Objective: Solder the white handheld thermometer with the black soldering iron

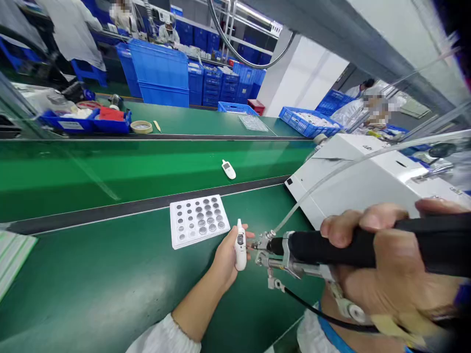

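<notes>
My left hand [223, 260] is wrapped around a white ear thermometer [240, 252], held upright with its narrow tip upward. My right hand [397, 260] grips a black powered screwdriver [327, 247] with a metal nose, a clear tube and a black hose. The screwdriver's nose points left at the thermometer's side; I cannot tell whether they touch. Just left of the thermometer lies a white tray [176, 220] with rows of round pockets, several holding silvery discs that look like coin cells. Another white thermometer [228, 169] lies on the green conveyor belt [165, 166].
A white machine box [360, 181] stands at the right, the clear tube passing in front. Across the belt are blue parts bins [75, 123], a tape roll [141, 127] and a blue basket [309, 122]. Blue crates [160, 73] and people in white coats are farther back.
</notes>
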`<move>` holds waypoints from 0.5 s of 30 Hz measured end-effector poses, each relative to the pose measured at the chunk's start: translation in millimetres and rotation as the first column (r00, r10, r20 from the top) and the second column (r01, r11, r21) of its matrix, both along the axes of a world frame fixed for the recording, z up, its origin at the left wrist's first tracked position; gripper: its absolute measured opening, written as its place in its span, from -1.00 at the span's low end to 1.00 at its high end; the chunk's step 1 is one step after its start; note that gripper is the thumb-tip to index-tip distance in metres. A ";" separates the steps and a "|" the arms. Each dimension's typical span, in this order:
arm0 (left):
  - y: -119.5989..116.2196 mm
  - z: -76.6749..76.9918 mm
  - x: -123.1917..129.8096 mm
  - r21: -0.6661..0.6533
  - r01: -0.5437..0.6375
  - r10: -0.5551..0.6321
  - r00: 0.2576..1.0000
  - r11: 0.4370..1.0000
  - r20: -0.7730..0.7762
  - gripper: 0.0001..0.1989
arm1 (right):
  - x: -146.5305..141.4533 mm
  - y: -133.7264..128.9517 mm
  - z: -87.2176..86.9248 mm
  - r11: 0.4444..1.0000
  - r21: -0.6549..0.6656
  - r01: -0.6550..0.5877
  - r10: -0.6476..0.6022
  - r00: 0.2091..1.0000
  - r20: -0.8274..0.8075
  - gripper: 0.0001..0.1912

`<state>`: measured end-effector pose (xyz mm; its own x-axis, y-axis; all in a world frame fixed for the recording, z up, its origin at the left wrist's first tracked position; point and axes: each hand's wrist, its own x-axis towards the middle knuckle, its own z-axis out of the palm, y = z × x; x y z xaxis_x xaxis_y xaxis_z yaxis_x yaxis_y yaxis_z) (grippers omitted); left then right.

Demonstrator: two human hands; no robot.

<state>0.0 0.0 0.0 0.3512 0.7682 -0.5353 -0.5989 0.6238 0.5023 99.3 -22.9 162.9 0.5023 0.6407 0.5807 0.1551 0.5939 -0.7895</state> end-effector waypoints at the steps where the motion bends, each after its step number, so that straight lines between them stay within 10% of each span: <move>1: 0.0 -0.7 0.4 -0.005 -0.002 0.002 1.000 1.000 0.003 -0.58 | 1.1 0.5 -2.4 1.000 0.019 -0.001 0.001 1.000 0.006 -0.68; 15: -3.4 -11.4 0.0 0.025 -0.069 0.068 0.996 0.997 0.055 -0.57 | -7.0 5.5 -20.8 0.989 0.113 -0.098 0.096 0.995 0.020 -0.69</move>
<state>0.0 -3.4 -11.4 0.3251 0.8051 -0.4960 -0.6664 0.5672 0.4839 92.2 -17.4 142.0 0.4323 0.6152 0.6593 0.1030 0.6927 -0.7138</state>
